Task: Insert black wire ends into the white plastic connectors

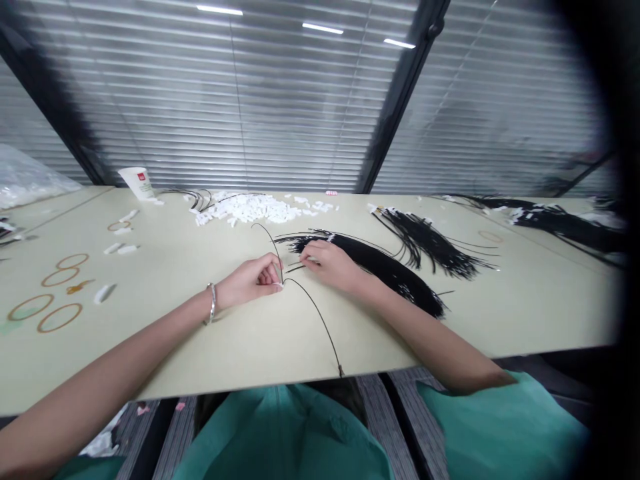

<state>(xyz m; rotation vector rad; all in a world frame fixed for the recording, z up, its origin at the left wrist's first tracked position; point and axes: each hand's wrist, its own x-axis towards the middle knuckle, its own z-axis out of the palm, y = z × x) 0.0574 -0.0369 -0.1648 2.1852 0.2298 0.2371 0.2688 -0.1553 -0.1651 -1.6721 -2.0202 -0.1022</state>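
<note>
My left hand [253,281] is closed on a small white piece at its fingertips, with a thin black wire [320,312] running from it toward the table's front edge. Another thin wire end curves up behind these fingers. To the right, my right hand [327,261] has its fingers pinched together at the left end of a large bundle of black wires [395,275]. Short dark wire ends show by its fingertips, but what exactly it grips is too small to make out.
A pile of small white pieces [255,208] lies at the back, right of a paper cup [137,183]. More black wire bundles [435,243] lie on the right. Rubber bands [60,318] and loose white pieces are on the left. A plastic bag [30,179] stands far left.
</note>
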